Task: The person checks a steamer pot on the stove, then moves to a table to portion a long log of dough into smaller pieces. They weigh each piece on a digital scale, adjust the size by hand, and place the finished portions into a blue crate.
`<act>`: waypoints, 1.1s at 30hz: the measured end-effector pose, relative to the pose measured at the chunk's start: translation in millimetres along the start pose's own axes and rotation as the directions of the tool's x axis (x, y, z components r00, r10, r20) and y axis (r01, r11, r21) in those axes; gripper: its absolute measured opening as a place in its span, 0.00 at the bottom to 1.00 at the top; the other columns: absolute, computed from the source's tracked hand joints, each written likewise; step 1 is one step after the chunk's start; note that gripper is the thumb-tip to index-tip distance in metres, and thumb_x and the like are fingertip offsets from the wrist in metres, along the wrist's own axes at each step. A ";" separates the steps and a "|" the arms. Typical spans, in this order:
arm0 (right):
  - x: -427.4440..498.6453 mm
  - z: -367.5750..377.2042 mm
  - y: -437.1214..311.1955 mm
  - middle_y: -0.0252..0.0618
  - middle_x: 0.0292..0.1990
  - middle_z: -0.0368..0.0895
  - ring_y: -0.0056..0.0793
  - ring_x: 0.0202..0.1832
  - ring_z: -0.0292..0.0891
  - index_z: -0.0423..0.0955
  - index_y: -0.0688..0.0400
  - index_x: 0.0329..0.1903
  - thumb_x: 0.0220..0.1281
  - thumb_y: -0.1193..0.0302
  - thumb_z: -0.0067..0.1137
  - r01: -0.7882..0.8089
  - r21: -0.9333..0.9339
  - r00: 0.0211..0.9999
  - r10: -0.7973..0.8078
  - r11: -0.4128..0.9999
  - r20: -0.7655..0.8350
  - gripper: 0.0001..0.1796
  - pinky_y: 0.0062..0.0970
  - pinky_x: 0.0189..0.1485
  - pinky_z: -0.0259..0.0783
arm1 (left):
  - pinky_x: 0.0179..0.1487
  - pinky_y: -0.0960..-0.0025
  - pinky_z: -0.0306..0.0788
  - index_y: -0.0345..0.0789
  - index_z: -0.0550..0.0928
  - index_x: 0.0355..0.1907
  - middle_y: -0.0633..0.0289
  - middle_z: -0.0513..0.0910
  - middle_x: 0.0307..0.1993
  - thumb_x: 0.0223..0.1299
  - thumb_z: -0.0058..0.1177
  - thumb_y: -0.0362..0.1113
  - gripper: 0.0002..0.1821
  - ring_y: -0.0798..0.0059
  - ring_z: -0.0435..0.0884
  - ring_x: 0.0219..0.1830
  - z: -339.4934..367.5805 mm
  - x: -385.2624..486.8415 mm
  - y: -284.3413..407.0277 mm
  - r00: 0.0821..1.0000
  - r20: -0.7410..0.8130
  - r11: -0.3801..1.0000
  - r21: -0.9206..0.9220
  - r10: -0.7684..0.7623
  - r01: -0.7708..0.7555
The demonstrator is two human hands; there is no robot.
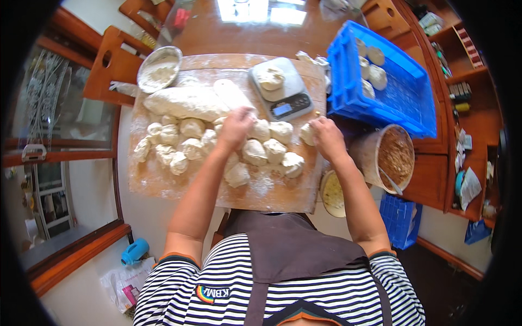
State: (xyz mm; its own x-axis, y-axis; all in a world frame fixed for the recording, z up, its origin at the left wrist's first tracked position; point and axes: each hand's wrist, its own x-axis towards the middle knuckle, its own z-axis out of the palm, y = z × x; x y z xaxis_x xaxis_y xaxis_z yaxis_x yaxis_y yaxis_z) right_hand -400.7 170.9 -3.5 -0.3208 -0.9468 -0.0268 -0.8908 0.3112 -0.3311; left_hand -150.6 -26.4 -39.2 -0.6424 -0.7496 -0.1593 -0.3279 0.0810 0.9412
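My left hand [237, 128] has its fingers closed on the near end of a long white piece [231, 94]; glare hides whether this is dough or a scraper. Beside it lies a large floured dough log [183, 102]. At the board's right edge, my right hand [328, 136] pinches a small dough lump [306, 133]. Several rough dough lumps [255, 151] are spread across the floured wooden board [281, 195], some partly hidden by my left forearm. A digital kitchen scale [293, 106] bears one dough lump [270, 78], its display lit.
A metal bowl of flour [160, 69] stands at the board's far left corner. To the right, a blue plastic crate [401, 93] holds several dough balls. Nearer are a tub of brown filling [395, 157] with a spoon and a bowl of yellowish food [333, 195]. A wooden chair [108, 67] stands left.
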 end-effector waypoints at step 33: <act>126.7 56.2 -156.5 0.38 0.42 0.89 0.24 0.38 0.85 0.84 0.63 0.47 0.63 0.77 0.70 -0.501 0.802 0.861 -0.274 -0.324 0.428 0.10 0.25 0.43 0.82 | 0.80 0.32 0.46 0.46 0.89 0.52 0.68 0.86 0.55 0.64 0.62 0.39 0.15 0.60 0.77 0.68 -90.9 12.3 -27.1 0.922 0.158 0.724 0.578 0.354 -0.377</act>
State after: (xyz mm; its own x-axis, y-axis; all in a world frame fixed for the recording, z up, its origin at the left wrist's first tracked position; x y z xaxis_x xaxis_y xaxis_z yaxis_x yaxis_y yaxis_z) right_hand -283.9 -2.4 -8.0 0.1052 -0.9360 -0.3360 0.7077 0.3078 -0.6359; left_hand -86.6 -97.6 -39.6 -0.8177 -0.5584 0.1395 -0.3953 0.7211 0.5690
